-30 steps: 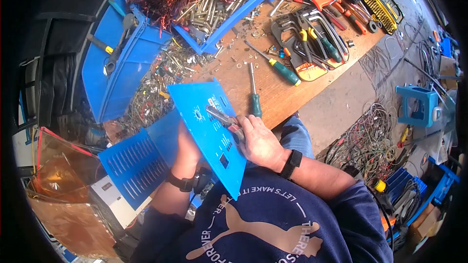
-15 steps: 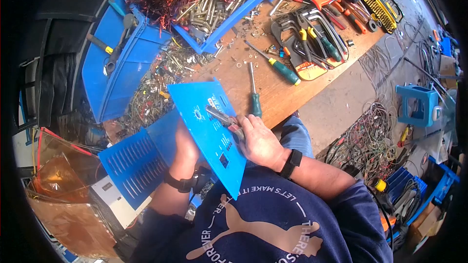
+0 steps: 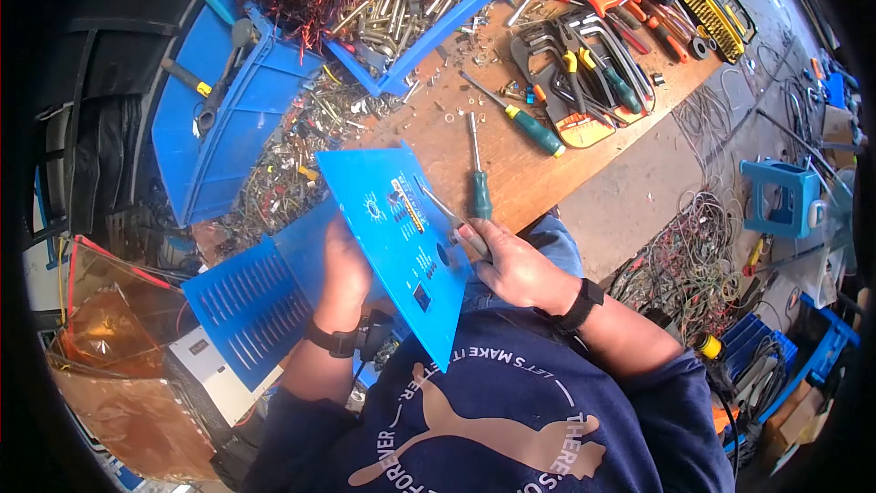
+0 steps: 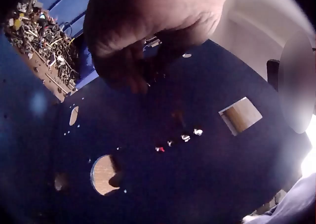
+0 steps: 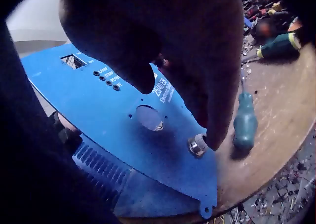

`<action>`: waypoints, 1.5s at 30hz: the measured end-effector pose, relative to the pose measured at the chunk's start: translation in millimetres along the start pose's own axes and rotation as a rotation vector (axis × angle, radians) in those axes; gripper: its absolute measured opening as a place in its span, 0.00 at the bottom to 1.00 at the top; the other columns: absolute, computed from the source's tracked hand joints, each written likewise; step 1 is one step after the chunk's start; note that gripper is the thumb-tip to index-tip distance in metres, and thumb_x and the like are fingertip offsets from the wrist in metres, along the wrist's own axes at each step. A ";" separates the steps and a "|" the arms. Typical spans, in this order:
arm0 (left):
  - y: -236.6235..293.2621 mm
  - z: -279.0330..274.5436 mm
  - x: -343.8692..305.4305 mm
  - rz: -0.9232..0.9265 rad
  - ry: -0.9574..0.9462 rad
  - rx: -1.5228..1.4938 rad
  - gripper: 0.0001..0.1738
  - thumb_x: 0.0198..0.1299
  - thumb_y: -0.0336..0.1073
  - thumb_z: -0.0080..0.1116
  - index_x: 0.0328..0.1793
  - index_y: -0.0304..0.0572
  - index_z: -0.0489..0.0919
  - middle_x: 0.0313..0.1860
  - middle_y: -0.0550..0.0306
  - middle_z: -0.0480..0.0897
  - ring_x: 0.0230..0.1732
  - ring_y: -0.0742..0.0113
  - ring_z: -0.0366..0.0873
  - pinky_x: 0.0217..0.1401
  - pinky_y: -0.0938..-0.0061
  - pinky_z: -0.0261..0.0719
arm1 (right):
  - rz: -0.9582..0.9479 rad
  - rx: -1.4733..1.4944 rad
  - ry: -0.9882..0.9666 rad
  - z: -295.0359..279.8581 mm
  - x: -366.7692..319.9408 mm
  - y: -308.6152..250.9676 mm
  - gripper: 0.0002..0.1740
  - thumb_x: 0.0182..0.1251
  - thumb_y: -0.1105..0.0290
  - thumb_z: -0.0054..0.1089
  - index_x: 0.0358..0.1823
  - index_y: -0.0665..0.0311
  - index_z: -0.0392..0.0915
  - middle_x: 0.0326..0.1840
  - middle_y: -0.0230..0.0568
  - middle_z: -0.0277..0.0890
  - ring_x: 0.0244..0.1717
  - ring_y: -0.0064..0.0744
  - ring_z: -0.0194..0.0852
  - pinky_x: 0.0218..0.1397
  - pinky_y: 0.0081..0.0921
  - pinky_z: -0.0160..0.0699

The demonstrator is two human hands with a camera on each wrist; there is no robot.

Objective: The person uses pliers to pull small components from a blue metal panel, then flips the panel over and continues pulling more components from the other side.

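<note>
A blue printed panel (image 3: 392, 246) stands tilted in front of the torso. My left hand (image 3: 347, 265) is behind it; in the left wrist view its curled fingers hold the panel's back, around a small silver part (image 4: 153, 42). My right hand (image 3: 525, 265) grips pliers (image 3: 447, 210) with a reddish handle, seen nearly edge-on, their tip just over the panel's printed face. Holes and a row of small black fittings (image 5: 109, 82) cross that face. Beside a right fingertip a round silver piece (image 5: 197, 146) overlaps the panel. My right palm hides most of the pliers there.
On the wooden bench (image 3: 511, 178) lie a green nut driver (image 3: 479, 183), a green screwdriver (image 3: 529, 128) and several pliers and hex keys. A blue tray (image 3: 388, 82) of metal parts stands behind. A slotted blue cover (image 3: 251, 310) is at lower left, tangled wires (image 3: 680, 265) on the floor.
My right hand has drawn back to the right with the pliers, and they have turned edge-on, uncovering the panel's lettering and round hole. The left hand and panel have barely moved.
</note>
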State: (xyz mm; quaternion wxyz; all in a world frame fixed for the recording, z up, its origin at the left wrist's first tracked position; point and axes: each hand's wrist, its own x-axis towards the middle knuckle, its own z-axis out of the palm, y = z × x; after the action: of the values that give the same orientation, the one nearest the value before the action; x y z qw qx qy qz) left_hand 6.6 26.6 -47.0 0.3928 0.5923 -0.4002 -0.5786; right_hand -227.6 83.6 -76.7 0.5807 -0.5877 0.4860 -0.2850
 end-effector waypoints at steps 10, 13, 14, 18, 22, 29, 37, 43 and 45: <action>17.1 7.3 0.4 -0.091 -0.002 -0.135 0.13 0.63 0.23 0.50 0.53 0.31 0.77 0.45 0.50 0.83 0.40 0.65 0.82 0.43 0.72 0.83 | -0.097 0.124 -0.191 -12.0 -1.7 -11.4 0.30 0.65 0.73 0.53 0.69 0.71 0.60 0.51 0.50 0.75 0.52 0.41 0.76 0.57 0.29 0.74; 18.3 7.8 -0.3 -0.116 0.009 -0.139 0.13 0.63 0.24 0.50 0.53 0.31 0.77 0.45 0.50 0.83 0.41 0.66 0.82 0.42 0.73 0.83 | 0.329 0.341 -0.490 -26.7 5.0 -25.4 0.31 0.65 0.73 0.54 0.69 0.71 0.60 0.45 0.41 0.76 0.42 0.30 0.76 0.46 0.23 0.78; 16.8 7.4 -0.3 -0.121 0.010 -0.158 0.14 0.63 0.24 0.50 0.54 0.31 0.77 0.45 0.51 0.83 0.41 0.66 0.82 0.42 0.73 0.83 | 0.329 0.403 -0.505 -25.9 5.1 -24.1 0.30 0.65 0.73 0.53 0.68 0.71 0.60 0.43 0.40 0.75 0.41 0.28 0.75 0.43 0.22 0.78; 14.0 7.2 0.4 -0.131 0.014 -0.170 0.14 0.63 0.24 0.50 0.54 0.31 0.77 0.46 0.51 0.82 0.41 0.66 0.82 0.42 0.74 0.83 | 0.331 0.537 -0.551 -23.9 8.8 -22.7 0.27 0.64 0.74 0.52 0.65 0.72 0.62 0.41 0.39 0.74 0.38 0.26 0.74 0.40 0.21 0.78; 14.4 5.8 -0.1 -0.114 -0.005 -0.148 0.14 0.63 0.24 0.50 0.54 0.31 0.77 0.46 0.52 0.82 0.41 0.67 0.82 0.43 0.74 0.82 | 0.349 0.660 -0.509 -19.9 8.9 -23.6 0.13 0.62 0.71 0.52 0.46 0.70 0.72 0.35 0.38 0.73 0.30 0.26 0.74 0.33 0.23 0.78; 14.5 7.0 0.3 -0.129 -0.012 -0.156 0.14 0.64 0.25 0.49 0.55 0.31 0.76 0.46 0.51 0.82 0.41 0.67 0.82 0.43 0.74 0.82 | 0.344 0.731 -0.525 -17.4 7.6 -25.8 0.13 0.68 0.66 0.51 0.47 0.69 0.72 0.36 0.38 0.75 0.34 0.27 0.77 0.33 0.26 0.83; 12.3 6.4 1.8 -0.115 -0.016 -0.135 0.15 0.64 0.26 0.48 0.55 0.30 0.76 0.47 0.51 0.82 0.43 0.65 0.81 0.46 0.72 0.81 | 0.399 0.917 -0.552 -20.3 7.2 -31.4 0.13 0.74 0.63 0.46 0.46 0.66 0.73 0.33 0.37 0.75 0.34 0.25 0.77 0.26 0.23 0.82; 8.9 4.7 5.3 -0.114 -0.002 -0.205 0.15 0.64 0.26 0.48 0.55 0.31 0.76 0.47 0.52 0.82 0.43 0.66 0.81 0.46 0.72 0.80 | 0.116 0.181 -0.303 -12.3 1.4 -34.3 0.22 0.71 0.68 0.48 0.61 0.73 0.65 0.45 0.55 0.76 0.44 0.43 0.79 0.48 0.31 0.77; 13.6 5.3 4.3 -0.084 -0.021 -0.107 0.15 0.62 0.26 0.50 0.55 0.31 0.77 0.46 0.52 0.82 0.43 0.66 0.81 0.47 0.73 0.80 | 0.064 -0.021 -0.222 -9.4 -2.4 -36.0 0.23 0.70 0.69 0.48 0.63 0.74 0.63 0.51 0.62 0.76 0.53 0.51 0.77 0.58 0.36 0.74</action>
State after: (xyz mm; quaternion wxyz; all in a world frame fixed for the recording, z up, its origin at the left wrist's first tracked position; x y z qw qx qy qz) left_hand 1.0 17.5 -36.1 0.3951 0.5808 -0.3474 -0.6212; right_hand -228.3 76.7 -40.0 0.6335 -0.6058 0.4404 -0.1942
